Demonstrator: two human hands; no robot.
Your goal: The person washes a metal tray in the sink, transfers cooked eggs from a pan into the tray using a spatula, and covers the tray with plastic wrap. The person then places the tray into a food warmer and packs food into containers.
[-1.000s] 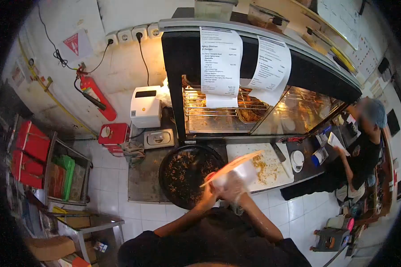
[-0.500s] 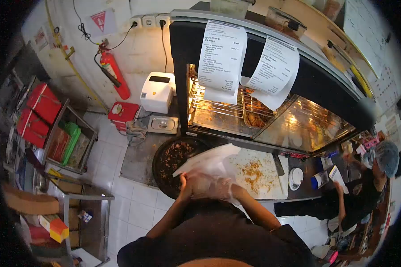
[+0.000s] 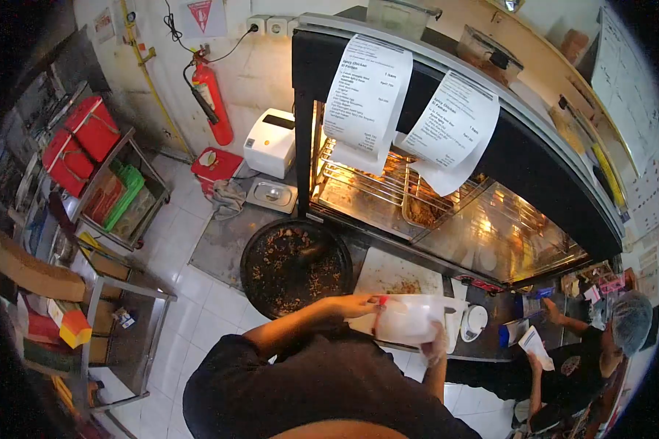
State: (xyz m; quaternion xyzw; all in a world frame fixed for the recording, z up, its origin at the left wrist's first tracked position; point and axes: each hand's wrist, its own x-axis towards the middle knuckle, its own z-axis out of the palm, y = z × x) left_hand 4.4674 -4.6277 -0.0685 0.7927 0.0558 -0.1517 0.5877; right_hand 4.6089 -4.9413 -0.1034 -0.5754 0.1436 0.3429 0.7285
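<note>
A white paper wrap [image 3: 406, 319] is held in front of my chest, folded into a bundle; its contents are hidden. My left hand [image 3: 357, 305] grips its left end, with a small red spot by the fingertips. At the right end, my right hand [image 3: 437, 344] closes on the paper and appears to wear a clear plastic glove. Below and beyond the bundle lies a white cutting board [image 3: 388, 272] with brown crumbs on it. To the left sits a large round dark tray [image 3: 295, 252] scattered with brown crumbs.
A lit glass warming cabinet [image 3: 447, 219] with two printed receipts [image 3: 367, 95] hanging on it stands ahead. A white scale [image 3: 474, 322] is right of the board. On the right, a person in a hair net [image 3: 633, 322] holds a paper. Metal carts [image 3: 135, 344] stand left.
Both hands have moved right with the paper, away from the round tray and over the cutting board. The paper was spread out and is now a compact bundle. My view has shifted slightly.
</note>
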